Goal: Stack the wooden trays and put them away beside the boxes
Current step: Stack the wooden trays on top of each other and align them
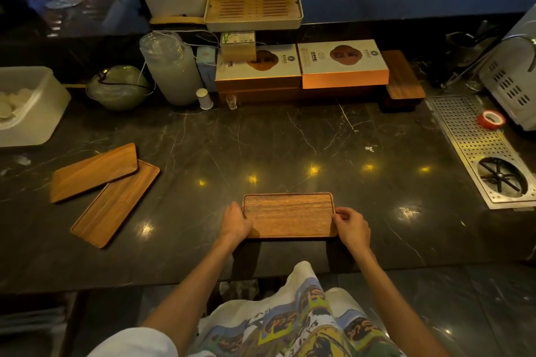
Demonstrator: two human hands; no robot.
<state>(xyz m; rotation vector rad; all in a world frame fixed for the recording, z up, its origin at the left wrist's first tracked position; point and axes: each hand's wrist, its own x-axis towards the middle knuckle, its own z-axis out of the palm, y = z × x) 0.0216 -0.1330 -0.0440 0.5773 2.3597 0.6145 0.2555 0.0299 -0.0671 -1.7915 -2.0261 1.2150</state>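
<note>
A wooden tray (288, 214) lies near the front of the dark marble counter (290, 142). My left hand (235, 222) grips its left end and my right hand (351, 224) grips its right end. Two more wooden trays lie at the left: one (94, 172) rests tilted with its edge over the other (116, 206). The flat boxes (301, 69) stand at the back of the counter. A dark wooden tray stack (401, 78) sits right beside them.
A slatted tea tray (253, 7) sits on a small box behind the boxes. A plastic jar (171, 66), a green bowl (119, 87) and a white tub (26, 104) stand at the back left. A perforated metal drain (475, 142) with red tape (490, 119) runs along the right.
</note>
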